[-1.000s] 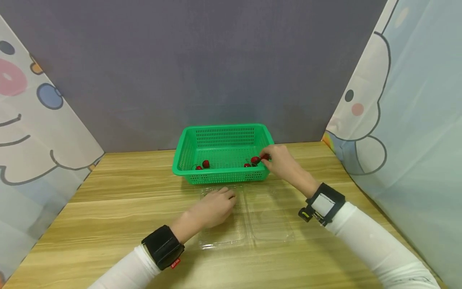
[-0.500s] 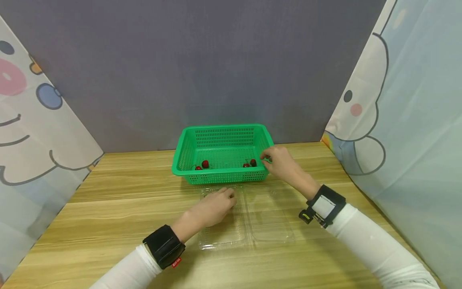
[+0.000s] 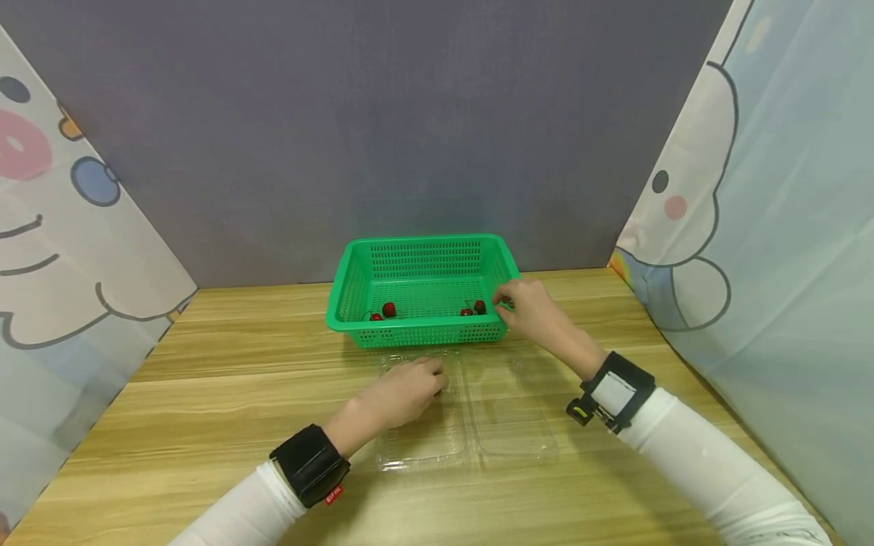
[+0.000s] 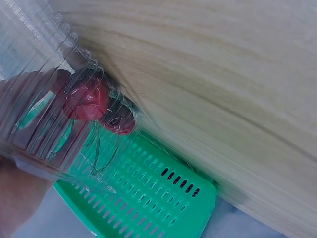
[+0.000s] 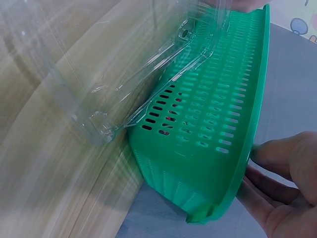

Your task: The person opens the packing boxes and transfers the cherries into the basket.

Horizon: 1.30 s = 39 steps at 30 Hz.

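In the head view my left hand (image 3: pixel 410 388) is at the left half of an open clear plastic clamshell box (image 3: pixel 425 459), fingers bent downward. Through the box wall in the left wrist view, a red cherry (image 4: pixel 86 99) and a darker cherry (image 4: pixel 119 118) show beside the fingers; I cannot tell whether this hand holds one. My right hand (image 3: pixel 532 303) is at the right front corner of a green basket (image 3: pixel 416 321). Its thumb and fingers reach past the rim in the right wrist view, tips hidden. Left of it, a dark cherry (image 3: pixel 480 307) and a red cherry (image 3: pixel 466 312) lie inside.
Two more cherries (image 3: pixel 388 309) lie at the basket's front left. The clamshell's flat lid half (image 3: pixel 512 425) spreads to the right on the wooden table (image 3: pixel 239 394). A grey backdrop (image 3: pixel 423 136) stands close behind, with printed panels (image 3: pixel 785 227) at both sides.
A second ago a cherry showed in my right fingertips over the basket rim; it is out of sight now, and the right hand sits slightly lower. The left hand has barely moved.
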Available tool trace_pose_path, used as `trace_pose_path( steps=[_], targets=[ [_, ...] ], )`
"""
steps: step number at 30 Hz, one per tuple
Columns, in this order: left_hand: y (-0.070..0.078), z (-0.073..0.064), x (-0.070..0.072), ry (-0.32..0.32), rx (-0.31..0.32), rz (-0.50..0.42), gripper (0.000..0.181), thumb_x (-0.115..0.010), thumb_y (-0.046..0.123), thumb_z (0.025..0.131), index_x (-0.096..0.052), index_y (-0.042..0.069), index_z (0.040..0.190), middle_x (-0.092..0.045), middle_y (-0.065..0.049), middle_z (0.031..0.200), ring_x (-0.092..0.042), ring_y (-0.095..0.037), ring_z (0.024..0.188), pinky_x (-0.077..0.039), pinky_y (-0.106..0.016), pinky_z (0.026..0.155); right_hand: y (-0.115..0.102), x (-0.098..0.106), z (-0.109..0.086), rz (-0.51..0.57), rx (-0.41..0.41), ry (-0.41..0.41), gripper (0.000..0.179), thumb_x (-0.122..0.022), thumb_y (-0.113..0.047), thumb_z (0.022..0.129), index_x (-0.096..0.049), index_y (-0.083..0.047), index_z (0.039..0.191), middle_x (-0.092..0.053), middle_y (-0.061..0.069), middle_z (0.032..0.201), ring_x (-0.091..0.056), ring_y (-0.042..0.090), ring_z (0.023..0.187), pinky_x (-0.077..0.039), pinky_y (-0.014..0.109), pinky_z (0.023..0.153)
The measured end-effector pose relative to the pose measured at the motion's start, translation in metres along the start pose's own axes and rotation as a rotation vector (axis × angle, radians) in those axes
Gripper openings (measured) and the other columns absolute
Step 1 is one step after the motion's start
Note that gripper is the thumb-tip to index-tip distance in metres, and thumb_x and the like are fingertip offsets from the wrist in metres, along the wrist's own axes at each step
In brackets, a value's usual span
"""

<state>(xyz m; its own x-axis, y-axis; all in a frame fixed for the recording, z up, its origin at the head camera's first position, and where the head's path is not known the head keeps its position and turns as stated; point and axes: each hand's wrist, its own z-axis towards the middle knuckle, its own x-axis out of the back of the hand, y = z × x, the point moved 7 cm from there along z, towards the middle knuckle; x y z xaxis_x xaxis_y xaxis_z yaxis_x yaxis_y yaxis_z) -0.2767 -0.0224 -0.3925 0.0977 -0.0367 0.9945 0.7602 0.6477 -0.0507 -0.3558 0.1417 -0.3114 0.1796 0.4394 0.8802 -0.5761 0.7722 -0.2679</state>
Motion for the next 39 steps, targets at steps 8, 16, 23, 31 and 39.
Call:
trace_pose_path(
  steps=[8, 16, 23, 31, 39],
  targets=[
    [0.003, -0.002, 0.002, 0.046, -0.029, 0.01, 0.005, -0.069, 0.009, 0.091, -0.069, 0.014, 0.092, -0.054, 0.004, 0.091, -0.056, -0.01, 0.081, -0.048, -0.02, 0.068, 0.0, 0.002, -0.001, 0.007, 0.004, 0.015, 0.008, -0.073, 0.0, 0.086, -0.072, 0.0, 0.094, -0.067, 0.011, 0.096, -0.067, 0.026, 0.086, -0.053, 0.031, 0.073],
    [0.003, -0.004, 0.009, 0.073, -0.026, -0.026, 0.006, -0.069, 0.01, 0.092, -0.07, 0.012, 0.097, -0.059, 0.001, 0.1, -0.06, -0.013, 0.089, -0.049, -0.021, 0.075, -0.001, 0.003, -0.004, -0.008, 0.015, 0.029, 0.013, -0.073, 0.0, 0.086, -0.071, 0.001, 0.099, -0.066, 0.012, 0.102, -0.067, 0.031, 0.093, -0.053, 0.035, 0.076],
    [-0.002, -0.006, 0.02, 0.131, -0.035, -0.061, 0.009, -0.071, 0.011, 0.091, -0.069, 0.01, 0.1, -0.06, -0.001, 0.104, -0.059, -0.016, 0.093, -0.049, -0.025, 0.079, -0.012, 0.006, -0.006, -0.002, 0.102, 0.093, 0.017, -0.075, 0.001, 0.083, -0.07, 0.0, 0.099, -0.064, 0.011, 0.103, -0.065, 0.03, 0.096, -0.051, 0.036, 0.081],
    [-0.008, -0.009, 0.036, 0.216, -0.073, -0.056, 0.011, -0.07, 0.006, 0.091, -0.07, 0.009, 0.101, -0.06, -0.001, 0.102, -0.06, -0.017, 0.093, -0.048, -0.024, 0.08, -0.032, 0.007, -0.012, -0.009, 0.194, 0.127, 0.02, -0.078, -0.001, 0.082, -0.07, -0.005, 0.099, -0.063, 0.007, 0.104, -0.062, 0.026, 0.101, -0.049, 0.033, 0.084],
    [-0.017, -0.013, 0.05, 0.266, -0.075, -0.053, 0.01, -0.07, 0.003, 0.089, -0.07, 0.009, 0.097, -0.058, -0.001, 0.099, -0.059, -0.016, 0.089, -0.047, -0.022, 0.077, -0.056, -0.001, -0.021, -0.018, 0.282, 0.088, 0.019, -0.077, -0.004, 0.084, -0.068, -0.004, 0.101, -0.061, 0.006, 0.108, -0.059, 0.025, 0.104, -0.048, 0.03, 0.085]
  ],
)
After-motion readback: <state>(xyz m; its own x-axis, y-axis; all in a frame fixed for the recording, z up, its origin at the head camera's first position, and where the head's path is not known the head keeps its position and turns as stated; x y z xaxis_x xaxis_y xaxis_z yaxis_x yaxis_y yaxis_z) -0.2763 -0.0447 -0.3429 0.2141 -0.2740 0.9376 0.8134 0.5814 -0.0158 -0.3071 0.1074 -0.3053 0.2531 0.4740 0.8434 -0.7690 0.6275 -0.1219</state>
